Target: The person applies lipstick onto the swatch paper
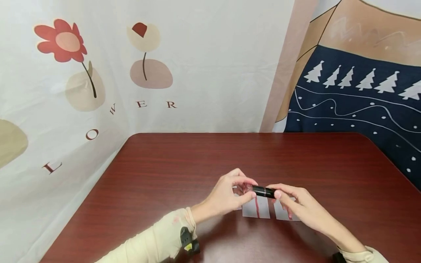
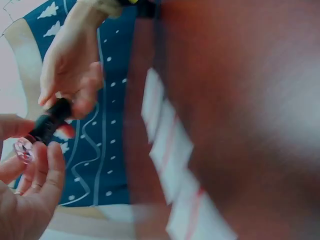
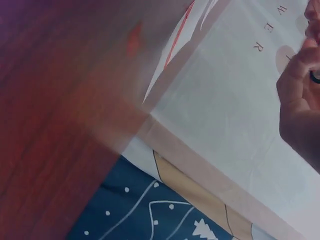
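Note:
Both hands hold a lipstick (image 1: 263, 191) above the table, lying roughly level between them. Its tube is black, and its end is clear pinkish and faceted. My left hand (image 1: 223, 193) pinches that pink end between thumb and fingers, with the other fingers bent beneath it in the left wrist view. The black end is gripped by the thumb and fingers of my right hand (image 1: 304, 208). Below lies a white paper piece (image 1: 264, 209) with a red stroke down it. Another marked paper (image 1: 280, 213) is partly covered by the right hand. A third is mostly hidden behind the left hand.
The dark red wooden table (image 1: 184, 157) has rounded far corners. Behind it hangs a white cloth (image 1: 223, 73) with flowers and letters, beside a navy cloth (image 1: 355, 102) with white trees. A black strap device (image 1: 189, 241) sits on the left sleeve.

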